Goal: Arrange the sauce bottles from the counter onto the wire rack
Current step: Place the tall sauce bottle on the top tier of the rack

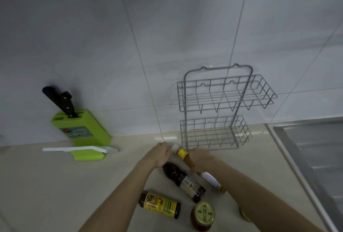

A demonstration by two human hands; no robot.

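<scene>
So both hands are on one bottle just below centre frame. The right hand (199, 157) has its fingers wrapped round the body of an amber-brown sauce bottle with a yellow label and white cap (182, 154). The left hand (161, 154) is right up at the cap end, but it's too blurry to tell if it's actually gripping. That bottle is tilted just in front of the grey two-tier wire rack (219, 109), which stands against the white tiled wall (92, 27). On the beige counter (55, 185) lower down lie a dark glass bottle (183, 181), a dark bottle with a yellow label (159, 204) and a white-labelled bottle (211, 179), plus an upright jar with a gold-green lid (203, 215). There's a lime green knife block (83, 129) at left and a steel sink (315, 157) at right.
</scene>
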